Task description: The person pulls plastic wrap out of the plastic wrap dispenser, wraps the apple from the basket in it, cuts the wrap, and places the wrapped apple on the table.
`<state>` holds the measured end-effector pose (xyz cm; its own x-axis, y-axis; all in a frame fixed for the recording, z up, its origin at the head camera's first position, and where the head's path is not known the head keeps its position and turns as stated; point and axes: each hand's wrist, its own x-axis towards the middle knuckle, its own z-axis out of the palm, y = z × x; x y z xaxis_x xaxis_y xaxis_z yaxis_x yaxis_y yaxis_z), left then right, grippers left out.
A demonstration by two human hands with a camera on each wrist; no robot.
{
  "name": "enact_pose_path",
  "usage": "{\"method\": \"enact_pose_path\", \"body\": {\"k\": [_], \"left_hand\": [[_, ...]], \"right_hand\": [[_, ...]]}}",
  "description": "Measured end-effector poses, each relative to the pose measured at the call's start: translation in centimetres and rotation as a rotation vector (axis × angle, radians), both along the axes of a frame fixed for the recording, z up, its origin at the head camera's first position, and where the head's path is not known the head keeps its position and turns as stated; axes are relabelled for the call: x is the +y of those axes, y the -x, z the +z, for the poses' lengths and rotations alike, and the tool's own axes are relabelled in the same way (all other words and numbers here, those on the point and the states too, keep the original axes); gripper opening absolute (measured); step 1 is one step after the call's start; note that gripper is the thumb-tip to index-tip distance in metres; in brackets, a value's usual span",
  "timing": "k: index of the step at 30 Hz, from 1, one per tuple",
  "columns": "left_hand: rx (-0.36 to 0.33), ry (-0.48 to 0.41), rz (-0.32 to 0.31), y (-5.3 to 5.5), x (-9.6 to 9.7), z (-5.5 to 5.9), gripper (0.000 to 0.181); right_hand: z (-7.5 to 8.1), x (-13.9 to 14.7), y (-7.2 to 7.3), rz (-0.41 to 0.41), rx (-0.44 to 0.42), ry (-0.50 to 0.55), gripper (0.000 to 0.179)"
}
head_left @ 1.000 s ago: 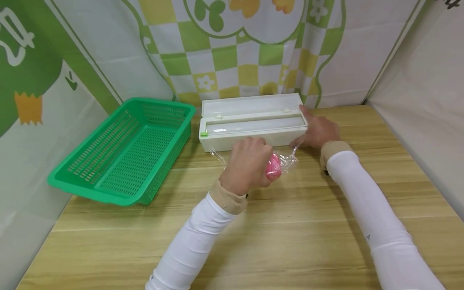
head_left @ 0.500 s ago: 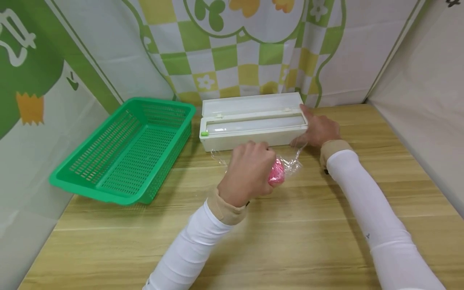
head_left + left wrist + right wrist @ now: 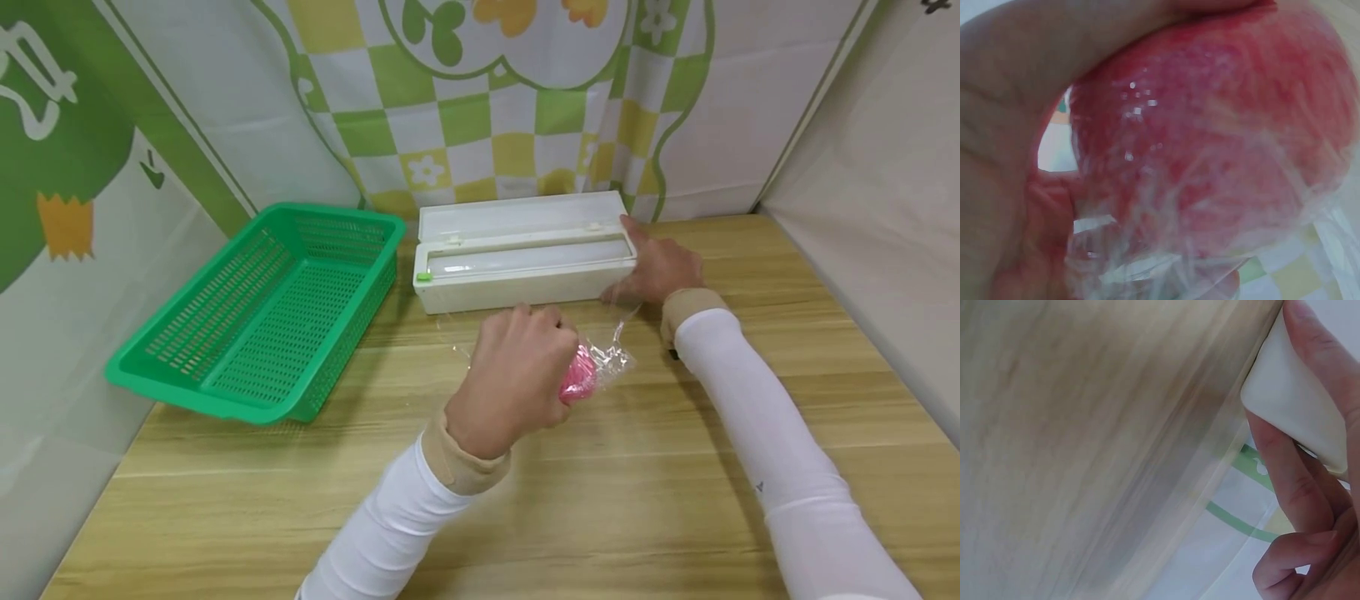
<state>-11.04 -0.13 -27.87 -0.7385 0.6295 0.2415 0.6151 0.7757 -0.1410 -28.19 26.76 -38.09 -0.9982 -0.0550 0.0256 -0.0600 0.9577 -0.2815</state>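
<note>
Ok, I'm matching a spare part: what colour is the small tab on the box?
The tab is bright green, clearest in the head view.

The wood-grain table (image 3: 637, 500) carries a green basket (image 3: 281, 325) beside a white box (image 3: 468, 296)

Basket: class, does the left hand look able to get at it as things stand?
Probably yes: nothing solid shows between the left hand and the basket, though that hand grips the wrapped pink item, so may need freeing first.

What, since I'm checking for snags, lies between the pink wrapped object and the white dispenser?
The head view shows clear plastic film spanning from the white dispenser to the pink wrapped object.
</note>
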Motion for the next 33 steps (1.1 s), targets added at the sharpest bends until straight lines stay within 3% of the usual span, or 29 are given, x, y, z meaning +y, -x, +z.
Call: {"method": "enact_pose_path", "body": {"k": [12, 33], "left_hand": [[0.041, 0.019, -0.019, -2.4, -0.4, 0.9, 0.030], [0.048, 0.084, -0.030, -6.6, -0.7, 2.4, 0.034]], "right_hand": [[0.0, 0.1, 0.3, -0.008, -0.019, 0.006, 0.138], [0.1, 0.0, 0.5, -0.017, -0.041, 0.012, 0.136]]}}
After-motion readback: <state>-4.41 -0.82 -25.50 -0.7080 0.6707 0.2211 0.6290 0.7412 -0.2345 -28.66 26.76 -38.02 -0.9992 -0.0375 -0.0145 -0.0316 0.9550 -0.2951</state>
